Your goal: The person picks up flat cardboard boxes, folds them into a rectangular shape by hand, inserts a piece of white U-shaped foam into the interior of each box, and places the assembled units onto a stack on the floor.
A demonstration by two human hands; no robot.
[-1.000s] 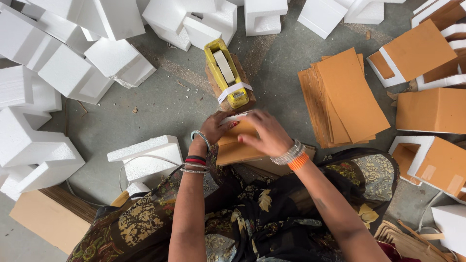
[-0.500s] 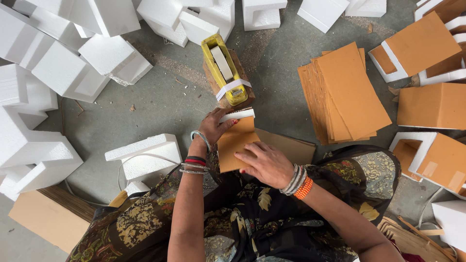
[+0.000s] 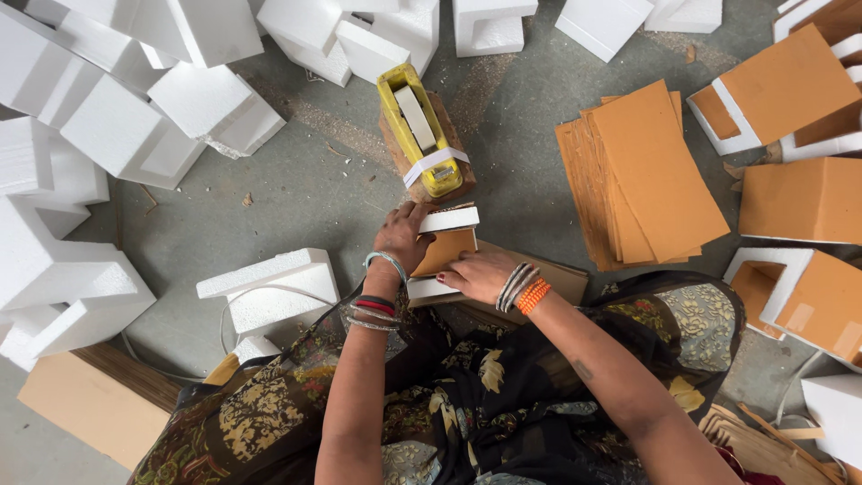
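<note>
A brown cardboard sheet (image 3: 446, 248) lies between two white foam end pieces (image 3: 449, 218) on the floor in front of my lap. My left hand (image 3: 400, 238) grips the left edge of this bundle, fingers against the upper foam piece. My right hand (image 3: 476, 272) presses flat on the cardboard's lower right part, over the lower foam piece (image 3: 429, 289). Just beyond the bundle stands a yellow tape dispenser (image 3: 417, 130) on a wooden block, with a strip of white tape across it.
Several white foam blocks (image 3: 135, 126) are piled at the left and top. A stack of brown cardboard sheets (image 3: 642, 171) lies at the right, with cardboard-and-foam assemblies (image 3: 790, 90) beyond. One foam piece (image 3: 269, 287) sits by my left knee; a flat board (image 3: 90, 404) lies at bottom left.
My right hand slid from the top of the cardboard down toward my lap and now presses it flat. The cardboard settled between the foam pieces, and my left hand stayed at the left edge.
</note>
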